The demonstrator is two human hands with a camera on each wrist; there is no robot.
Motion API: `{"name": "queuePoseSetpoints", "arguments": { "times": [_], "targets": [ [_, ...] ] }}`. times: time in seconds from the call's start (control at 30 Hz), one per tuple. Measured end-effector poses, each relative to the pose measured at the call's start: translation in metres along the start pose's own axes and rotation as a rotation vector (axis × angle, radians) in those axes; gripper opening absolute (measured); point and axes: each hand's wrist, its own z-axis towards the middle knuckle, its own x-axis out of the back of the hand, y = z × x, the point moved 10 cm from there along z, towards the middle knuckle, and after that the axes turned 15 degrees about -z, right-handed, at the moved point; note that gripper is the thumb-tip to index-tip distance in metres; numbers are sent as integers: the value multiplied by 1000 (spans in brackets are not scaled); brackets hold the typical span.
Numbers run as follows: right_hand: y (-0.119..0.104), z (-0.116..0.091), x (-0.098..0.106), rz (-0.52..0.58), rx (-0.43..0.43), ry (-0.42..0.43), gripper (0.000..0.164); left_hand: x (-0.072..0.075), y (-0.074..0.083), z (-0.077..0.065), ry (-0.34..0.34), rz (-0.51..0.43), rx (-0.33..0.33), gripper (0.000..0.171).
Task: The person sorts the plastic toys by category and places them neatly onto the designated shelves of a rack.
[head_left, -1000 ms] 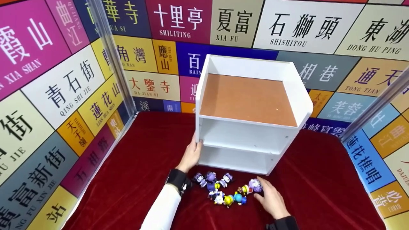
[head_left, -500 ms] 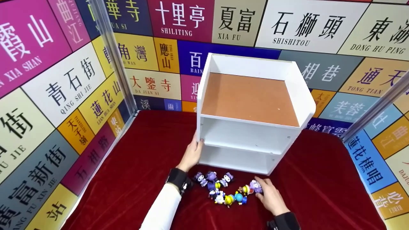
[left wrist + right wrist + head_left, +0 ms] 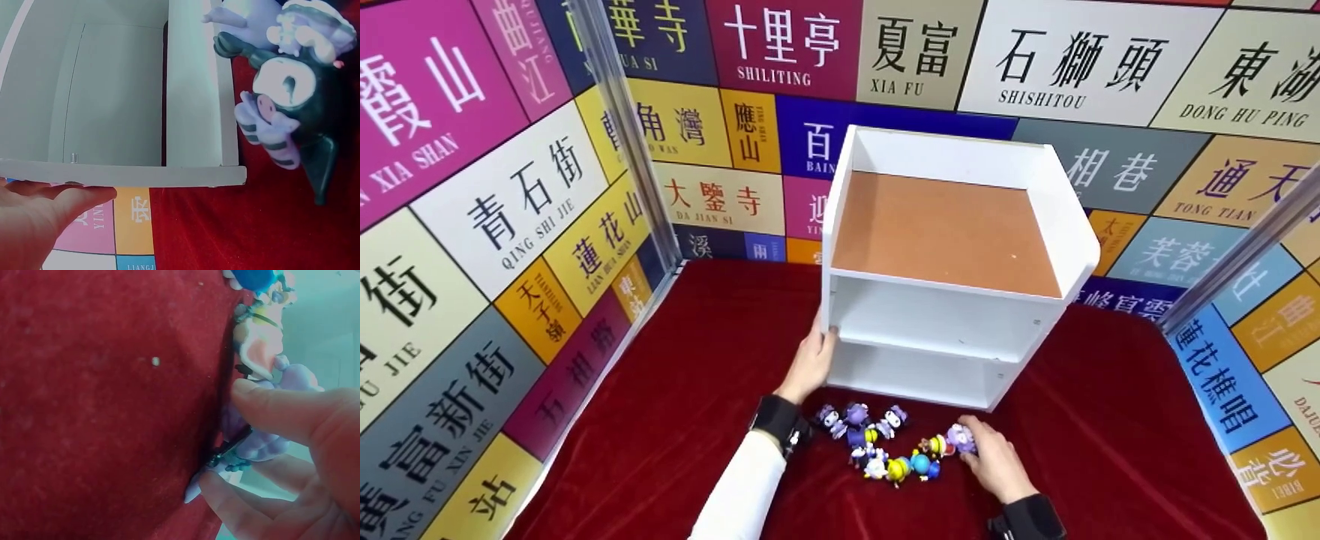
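A small white shelf unit [image 3: 945, 281] with a brown top board stands upright on the red cloth. My left hand [image 3: 808, 361] rests along the outside of its left side panel [image 3: 129, 175], fingers fairly straight. In front of the unit, several small toy figurines form a curved group. My right hand [image 3: 994, 456] is at the right end of that group. There it holds a purple figurine [image 3: 264, 444], with the thumb on one side and fingers on the other. A black-and-purple figurine [image 3: 292, 90] shows large in the left wrist view, beside the shelf's front edge.
Dark red cloth [image 3: 712, 375] covers the table. Panels with large printed characters [image 3: 780, 45] enclose it behind and at the sides, with metal posts [image 3: 637, 135] at the corners. More figurines include a yellow one [image 3: 898, 470] and a blue one [image 3: 920, 463].
The right hand's fingers have closed in slightly around the purple figurine. The left hand stays against the shelf unit, and the other figurines have not moved.
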Motion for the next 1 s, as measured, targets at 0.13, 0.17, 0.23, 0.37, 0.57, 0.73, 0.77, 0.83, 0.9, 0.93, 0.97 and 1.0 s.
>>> {"name": "queuePoseSetpoints", "arguments": {
  "times": [0.13, 0.17, 0.23, 0.37, 0.57, 0.73, 0.77, 0.83, 0.9, 0.93, 0.97, 1.0],
  "targets": [
    [4, 1, 3, 14, -15, 16, 52, 0, 0, 1, 2, 1, -8, 62],
    [5, 2, 4, 17, -21, 18, 52, 0, 0, 1, 5, 6, -11, 62],
    [8, 2, 5, 24, -39, 17, 52, -1, 0, 0, 6, 5, -15, 62],
    [11, 3, 10, 39, -68, 34, 54, -1, -1, 0, 2, 5, -7, 62],
    [10, 6, 31, 81, -51, 171, 54, 0, -1, 1, 13, 17, 10, 61],
    [8, 8, 46, 111, -42, 266, 52, -1, -1, 1, 4, 8, 15, 61],
    [9, 8, 49, 123, -49, 278, 51, -1, -1, 1, 4, 9, 14, 61],
    [10, 9, 53, 149, -67, 298, 51, -1, -2, 1, 5, 11, 10, 61],
    [11, 10, 57, 185, -88, 298, 51, 0, -2, 1, 11, 20, -1, 61],
    [11, 11, 59, 203, -92, 301, 51, 0, -1, 1, 14, 22, -8, 61],
    [11, 12, 61, 218, -95, 302, 50, 0, -2, 1, 14, 22, -7, 61],
    [12, 12, 63, 230, -101, 300, 51, 0, -1, 1, 15, 25, -9, 61]
  ]
}}
